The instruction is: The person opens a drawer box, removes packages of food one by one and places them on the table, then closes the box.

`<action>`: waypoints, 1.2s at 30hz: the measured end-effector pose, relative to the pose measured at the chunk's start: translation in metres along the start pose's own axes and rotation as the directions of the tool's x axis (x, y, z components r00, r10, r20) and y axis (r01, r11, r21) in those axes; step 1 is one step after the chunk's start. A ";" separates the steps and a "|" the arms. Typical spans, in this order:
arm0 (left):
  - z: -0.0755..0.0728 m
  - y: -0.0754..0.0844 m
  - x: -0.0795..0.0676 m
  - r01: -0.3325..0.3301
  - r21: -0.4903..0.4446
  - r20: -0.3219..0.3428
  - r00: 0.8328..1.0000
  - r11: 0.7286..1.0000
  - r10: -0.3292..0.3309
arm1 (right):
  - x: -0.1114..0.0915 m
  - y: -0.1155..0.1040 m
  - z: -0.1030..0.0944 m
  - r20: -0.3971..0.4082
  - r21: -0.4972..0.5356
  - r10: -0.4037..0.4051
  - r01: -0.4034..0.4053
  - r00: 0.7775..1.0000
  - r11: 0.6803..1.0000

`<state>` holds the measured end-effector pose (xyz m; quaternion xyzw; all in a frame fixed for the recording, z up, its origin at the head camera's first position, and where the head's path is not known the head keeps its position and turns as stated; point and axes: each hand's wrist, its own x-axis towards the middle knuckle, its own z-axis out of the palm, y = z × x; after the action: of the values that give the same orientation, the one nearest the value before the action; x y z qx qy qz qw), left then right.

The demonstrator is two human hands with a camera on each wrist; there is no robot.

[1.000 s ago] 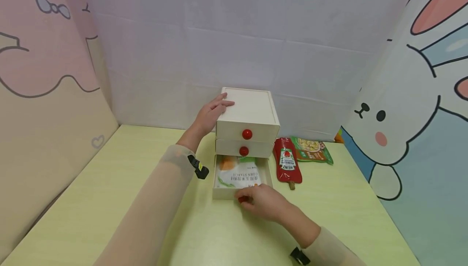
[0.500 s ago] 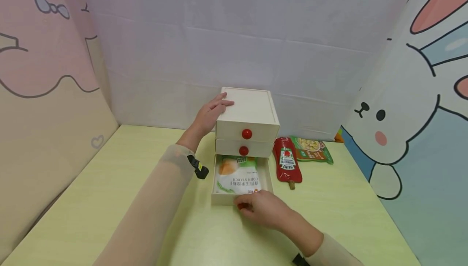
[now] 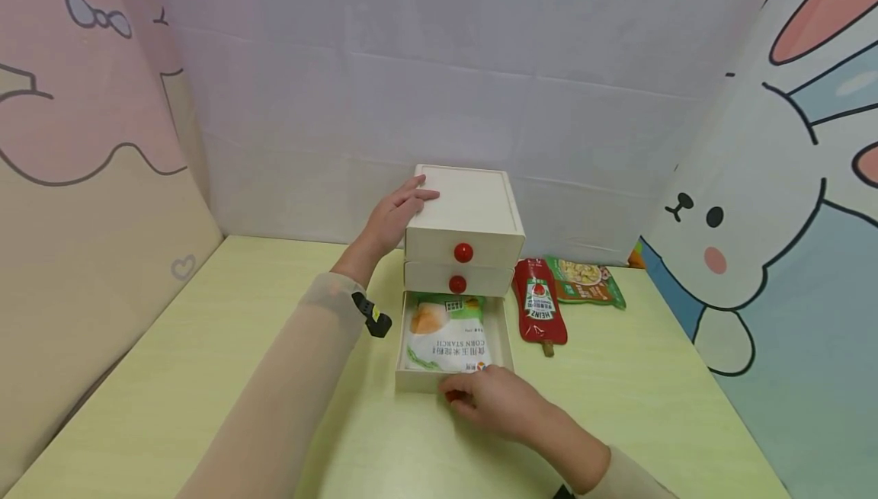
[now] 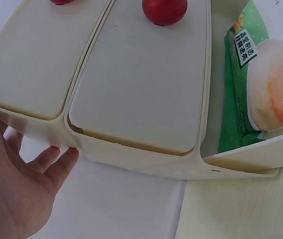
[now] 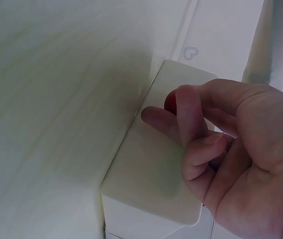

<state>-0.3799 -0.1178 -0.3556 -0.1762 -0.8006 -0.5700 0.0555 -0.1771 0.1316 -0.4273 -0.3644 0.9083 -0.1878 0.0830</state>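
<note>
A white cabinet of small drawers (image 3: 469, 198) stands on the table, each drawer front bearing a red round knob. My left hand (image 3: 394, 217) rests on the cabinet's top left edge, fingers spread; in the left wrist view the left hand (image 4: 19, 184) lies against its side. The bottom drawer (image 3: 405, 382) is pulled out, and a corn starch packet (image 3: 446, 335) lies in it. My right hand (image 3: 497, 401) pinches that drawer's red knob (image 3: 453, 395), which the fingers mostly cover. In the right wrist view the right hand (image 5: 231, 149) has its fingertips round the knob.
Right of the cabinet lies a red Heinz ketchup pouch (image 3: 539, 301), cap toward me. A green food packet (image 3: 586, 282) lies behind and to its right. The upper drawers, with knobs (image 3: 463, 252), are closed. Printed wall cloths border the pale table (image 3: 206, 347).
The bottom drawer has slid farther out toward me, with my right hand on its knob, and more of the corn starch packet shows. My left hand has stayed on the cabinet.
</note>
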 end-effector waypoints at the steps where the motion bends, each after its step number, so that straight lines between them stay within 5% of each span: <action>1: 0.000 0.000 0.000 0.001 -0.002 0.001 1.000 1.000 -0.001 | -0.001 0.000 0.000 -0.002 -0.002 -0.002 0.002 1.000 1.000; 26: 0.001 -0.001 0.000 0.014 0.009 -0.007 1.000 1.000 -0.014 | -0.008 -0.006 0.000 0.043 0.011 0.008 -0.008 0.999 1.000; 32: 0.000 -0.002 0.000 0.012 0.006 -0.005 1.000 1.000 -0.012 | -0.011 -0.007 -0.010 0.075 0.073 0.018 -0.023 0.997 0.997; 36: 0.000 -0.001 0.000 0.011 0.008 -0.003 1.000 1.000 -0.011 | -0.009 -0.007 -0.024 0.022 0.139 0.042 -0.045 0.999 0.989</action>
<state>-0.3798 -0.1177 -0.3566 -0.1707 -0.8037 -0.5675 0.0544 -0.1733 0.1399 -0.4030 -0.3397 0.8998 -0.2456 0.1211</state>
